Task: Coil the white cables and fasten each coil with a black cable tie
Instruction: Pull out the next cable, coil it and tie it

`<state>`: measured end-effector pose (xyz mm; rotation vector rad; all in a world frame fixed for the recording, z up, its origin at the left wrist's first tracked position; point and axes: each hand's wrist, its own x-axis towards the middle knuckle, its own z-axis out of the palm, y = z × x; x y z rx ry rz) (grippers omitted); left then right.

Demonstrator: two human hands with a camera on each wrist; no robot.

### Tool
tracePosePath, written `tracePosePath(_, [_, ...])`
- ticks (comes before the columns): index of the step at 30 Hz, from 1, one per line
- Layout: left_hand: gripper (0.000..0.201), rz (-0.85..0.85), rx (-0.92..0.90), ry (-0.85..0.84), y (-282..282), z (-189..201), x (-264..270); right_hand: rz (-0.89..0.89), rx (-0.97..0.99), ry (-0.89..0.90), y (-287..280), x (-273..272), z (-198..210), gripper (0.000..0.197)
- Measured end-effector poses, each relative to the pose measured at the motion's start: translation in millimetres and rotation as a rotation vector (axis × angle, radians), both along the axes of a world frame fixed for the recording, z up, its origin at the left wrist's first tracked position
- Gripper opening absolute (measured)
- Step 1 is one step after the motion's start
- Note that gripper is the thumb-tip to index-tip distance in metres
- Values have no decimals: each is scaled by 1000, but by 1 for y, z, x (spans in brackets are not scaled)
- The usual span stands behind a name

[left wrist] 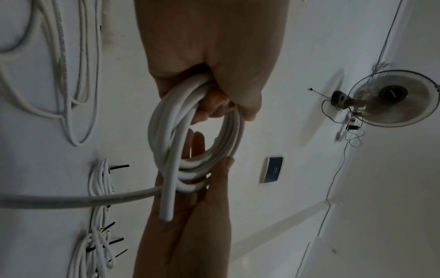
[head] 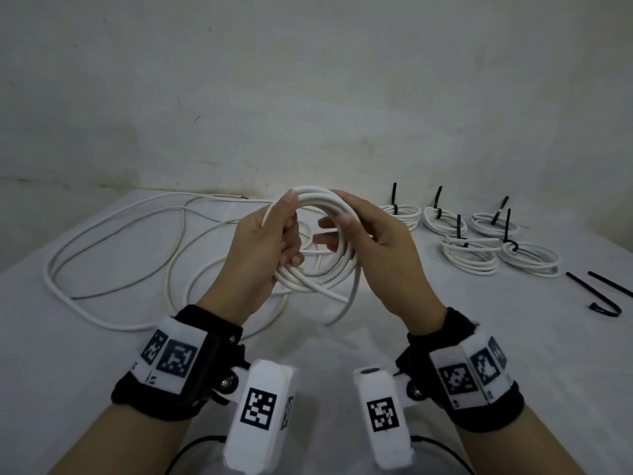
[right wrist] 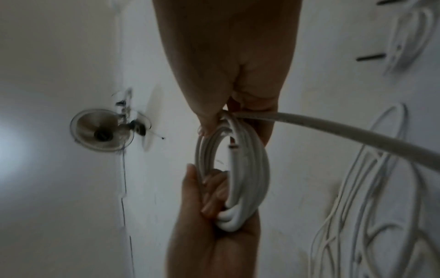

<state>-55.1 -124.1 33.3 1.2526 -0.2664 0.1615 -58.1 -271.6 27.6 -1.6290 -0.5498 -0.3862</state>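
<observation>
I hold a white cable coil (head: 310,281) of several loops in the air over the middle of the table. My left hand (head: 291,231) grips its left side with curled fingers; in the left wrist view the loops (left wrist: 166,131) pass through that fist (left wrist: 214,97). My right hand (head: 346,217) pinches the right side, thumb on top and fingers through the ring, and closes on the loops (right wrist: 250,178) in its wrist view (right wrist: 226,112). A short free end (left wrist: 166,212) sticks out of the coil. The uncoiled rest of the cable (head: 354,289) trails down to the table.
Loose white cable (head: 120,255) sprawls over the left half of the white table (head: 102,354). Several coils fastened with black ties (head: 469,258) lie at the back right. Loose black cable ties (head: 606,303) lie at the right edge. A wall stands close behind.
</observation>
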Motion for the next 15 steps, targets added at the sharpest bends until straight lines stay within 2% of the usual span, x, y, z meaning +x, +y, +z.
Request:
tracePosePath(3, [38,37,-8,-40,-2,-2,0,108,94,143,1,-3,2,30])
tracePosePath(7, [39,51,-20,-31,-3,-5,2,134,137,225,2,-4,0,28])
tracePosePath(10, [40,45,2,-29,-6,-9,4,197,310,349,0,0,0,26])
tracePosePath(13, [42,46,16,-41,-12,-12,2,280,483,528,-2,1,4,32])
tracePosePath(15, [43,37,50,-65,-15,-14,1,294,508,586,-3,-2,6,42])
